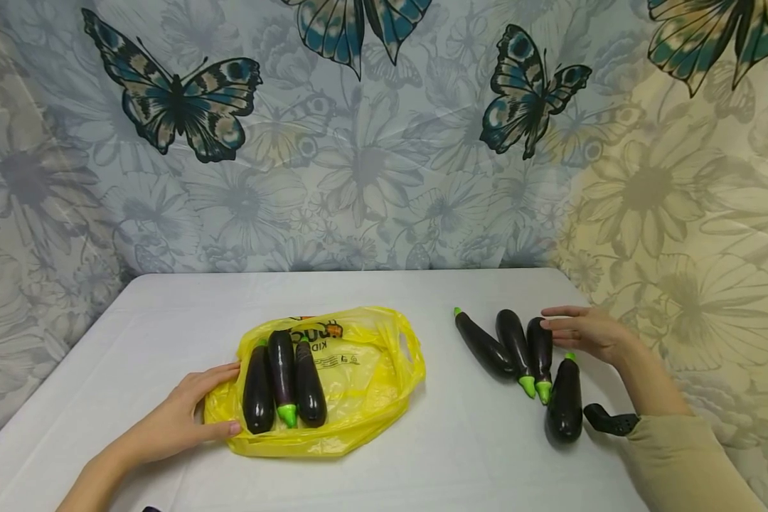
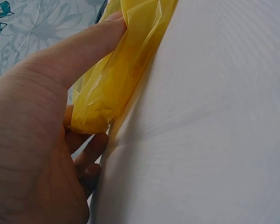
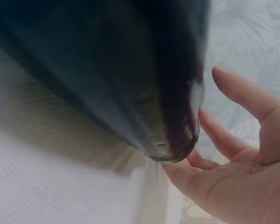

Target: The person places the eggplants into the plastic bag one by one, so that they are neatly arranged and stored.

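**Dark eggplant (image 3: 121, 74) up close, right hand (image 3: 238, 177) beyond**

Filling the left and middle, very near and blurred: glossy skin narrowing to a rounded end. At right, farther off, fingers (image 3: 224, 136) spread loosely by that end; contact hard to tell. At near left, white table (image 3: 51, 191); at far right, pale backdrop (image 3: 245, 37) with faint flower pattern.

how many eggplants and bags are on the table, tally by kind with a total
Yellow bag: 1
Eggplants: 7 (3 at the bag, 4 grouped near the right hand)
Total: 8
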Demonstrator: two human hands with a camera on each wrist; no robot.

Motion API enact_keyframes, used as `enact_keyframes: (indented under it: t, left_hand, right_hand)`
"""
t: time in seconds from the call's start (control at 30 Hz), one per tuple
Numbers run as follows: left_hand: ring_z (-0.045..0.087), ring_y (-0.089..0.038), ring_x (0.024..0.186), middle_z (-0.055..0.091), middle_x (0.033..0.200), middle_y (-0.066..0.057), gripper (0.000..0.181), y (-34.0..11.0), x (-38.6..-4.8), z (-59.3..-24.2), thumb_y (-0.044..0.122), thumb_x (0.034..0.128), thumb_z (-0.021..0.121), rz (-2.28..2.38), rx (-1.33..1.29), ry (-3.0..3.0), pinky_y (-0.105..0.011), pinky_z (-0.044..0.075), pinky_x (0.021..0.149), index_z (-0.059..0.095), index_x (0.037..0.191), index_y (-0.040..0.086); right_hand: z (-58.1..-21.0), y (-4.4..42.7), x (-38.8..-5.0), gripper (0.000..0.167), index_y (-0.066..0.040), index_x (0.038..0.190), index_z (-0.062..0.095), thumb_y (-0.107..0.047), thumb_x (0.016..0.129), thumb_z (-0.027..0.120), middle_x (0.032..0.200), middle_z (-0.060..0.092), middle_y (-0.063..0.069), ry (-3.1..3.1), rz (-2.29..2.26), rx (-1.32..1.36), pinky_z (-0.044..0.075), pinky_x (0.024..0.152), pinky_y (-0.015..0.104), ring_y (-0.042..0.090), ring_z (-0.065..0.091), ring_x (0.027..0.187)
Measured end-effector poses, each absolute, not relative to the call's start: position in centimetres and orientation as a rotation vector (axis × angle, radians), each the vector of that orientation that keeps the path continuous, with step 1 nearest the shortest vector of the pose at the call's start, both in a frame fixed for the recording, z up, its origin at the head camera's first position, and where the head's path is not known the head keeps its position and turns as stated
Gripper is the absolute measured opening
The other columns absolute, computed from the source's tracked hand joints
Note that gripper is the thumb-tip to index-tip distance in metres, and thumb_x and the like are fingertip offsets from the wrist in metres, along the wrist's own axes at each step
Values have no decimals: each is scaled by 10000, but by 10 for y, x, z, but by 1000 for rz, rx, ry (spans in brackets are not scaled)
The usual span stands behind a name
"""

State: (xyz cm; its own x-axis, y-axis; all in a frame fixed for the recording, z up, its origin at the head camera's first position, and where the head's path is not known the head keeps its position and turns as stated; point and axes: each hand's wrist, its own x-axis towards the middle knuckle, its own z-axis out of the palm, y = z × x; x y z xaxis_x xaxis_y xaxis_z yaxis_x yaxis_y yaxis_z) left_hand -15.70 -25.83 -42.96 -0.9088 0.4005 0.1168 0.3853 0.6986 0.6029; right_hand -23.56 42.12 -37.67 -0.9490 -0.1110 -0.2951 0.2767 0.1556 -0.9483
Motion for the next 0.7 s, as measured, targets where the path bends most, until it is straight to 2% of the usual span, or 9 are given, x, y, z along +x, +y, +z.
enact_keyframes:
  t: [0.17, 0.23, 0.7]
  left_hand:
    - [335, -351, 1303, 417, 1486, -80, 836, -259, -158, -430, 516, 793, 783, 1005, 669, 2877, -678, 303, 974, 469, 1454, 113]
    - [336, -347, 1301, 418, 1486, -82, 837, -259, -158, -431, 514, 792, 784, 1009, 671, 2876, -673, 303, 976, 469, 1453, 109]
    - [329, -357, 1306, 413, 1494, -84, 836, -257, -156, -429, 514, 794, 782, 1020, 661, 2866, -692, 298, 971, 468, 1455, 109]
  right_hand:
    - [-380, 420, -236, 437, 43, 1345, 517, -62, 945, 659, 1027, 677, -26, 2168, -1831, 155, 525, 854, 333, 142, 647, 934]
    - [-382, 419, -236, 496, 74, 1376, 470, -64, 941, 665, 1039, 669, -32, 2182, -1822, 158, 521, 862, 330, 137, 641, 948]
    - [-384, 416, -235, 627, 111, 1418, 406, -97, 913, 713, 1072, 656, -26, 2237, -1781, 174, 515, 882, 335, 129, 649, 971]
